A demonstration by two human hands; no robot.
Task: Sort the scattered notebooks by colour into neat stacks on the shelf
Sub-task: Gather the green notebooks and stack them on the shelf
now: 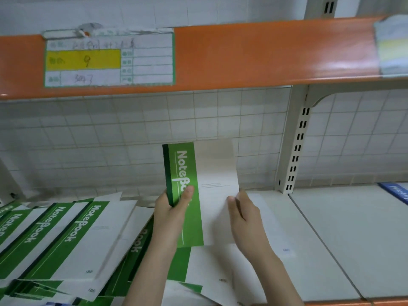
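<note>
Both hands hold one green notebook (pixel 194 195) upright above the cream shelf (pixel 331 239): the left hand (pixel 171 215) grips its spine edge, thumb across the cover, while the right hand (pixel 242 213) pinches the white right edge. More green notebooks (pixel 66 235) lie fanned at left; a blue notebook (pixel 397 191) lies far right.

You've got a green notebook (pixel 198 195) held up off the shelf (pixel 331 228), your left hand (pixel 171 214) gripping its spine edge, your right hand (pixel 244 212) pinching the white side. Messy green notebooks (pixel 66 237) lie fanned out at left, and a blue notebook (pixel 397 192) peeks in far right.
</note>
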